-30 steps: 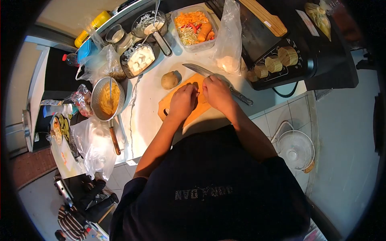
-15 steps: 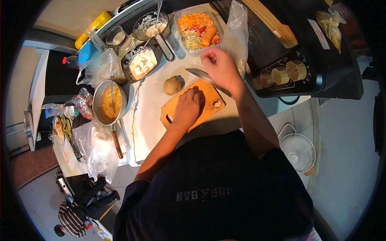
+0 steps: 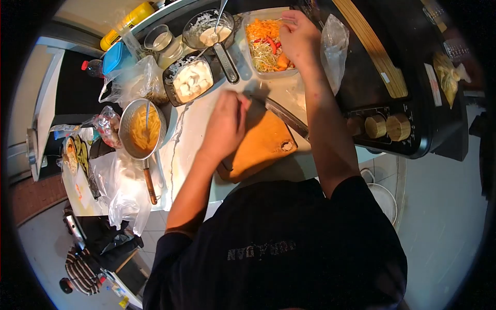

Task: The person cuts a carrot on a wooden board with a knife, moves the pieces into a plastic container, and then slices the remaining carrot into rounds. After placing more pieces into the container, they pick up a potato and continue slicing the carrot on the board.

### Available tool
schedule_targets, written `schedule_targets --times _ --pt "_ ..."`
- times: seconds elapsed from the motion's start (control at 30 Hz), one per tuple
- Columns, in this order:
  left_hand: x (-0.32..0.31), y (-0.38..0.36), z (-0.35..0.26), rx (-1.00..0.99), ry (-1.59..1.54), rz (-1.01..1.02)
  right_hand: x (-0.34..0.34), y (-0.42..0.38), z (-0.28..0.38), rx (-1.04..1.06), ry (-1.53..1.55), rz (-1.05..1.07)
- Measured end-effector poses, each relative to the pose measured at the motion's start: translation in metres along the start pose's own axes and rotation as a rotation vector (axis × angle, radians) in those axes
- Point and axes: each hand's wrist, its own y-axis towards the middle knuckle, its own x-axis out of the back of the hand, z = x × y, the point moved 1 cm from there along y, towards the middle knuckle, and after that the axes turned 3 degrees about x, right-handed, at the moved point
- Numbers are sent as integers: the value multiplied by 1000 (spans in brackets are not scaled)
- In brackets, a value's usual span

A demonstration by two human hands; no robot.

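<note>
My left hand (image 3: 227,119), fingers curled in and blurred, is over the upper left edge of the wooden cutting board (image 3: 263,150). It covers the spot where a round brown potato lay; I cannot tell what is in its fingers. My right hand (image 3: 300,39) reaches to the right side of a clear plastic container (image 3: 256,68). Its fingers are bent together, with their inner side hidden. Inside the container are orange shreds (image 3: 262,30), bean sprouts (image 3: 263,58), red chillies (image 3: 272,42) and an orange piece (image 3: 282,62). A knife (image 3: 287,118) lies along the board's far right edge.
Left of the board stand a pot of yellow strips (image 3: 140,124), a dark pan of white cream (image 3: 192,81) and a bowl with a spoon (image 3: 209,36). Plastic bags (image 3: 124,181) lie along the left. A black stove (image 3: 387,121) borders the right side.
My left hand has lifted from the board toward the potato, which no longer shows. My right hand has moved forward from above the knife to the vegetable container. The view has shifted slightly.
</note>
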Motion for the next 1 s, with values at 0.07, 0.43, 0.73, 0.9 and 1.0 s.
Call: schedule_targets --times 0.07,0.43,0.73,0.9,1.0 --pt "14 31 0 -49 -29 -117 -1 -1 0 37 61 -64" --pt "-4 195 33 -195 247 -280 16 4 -9 -13 -165 -93" --pt "-16 175 38 168 149 -43 36 -19 11 -187 -344 246" --pt "-8 157 40 168 68 -31 23 -38 13 -269 -620 412" --pt "3 145 33 175 24 -25 22 -37 16 -281 -638 416"
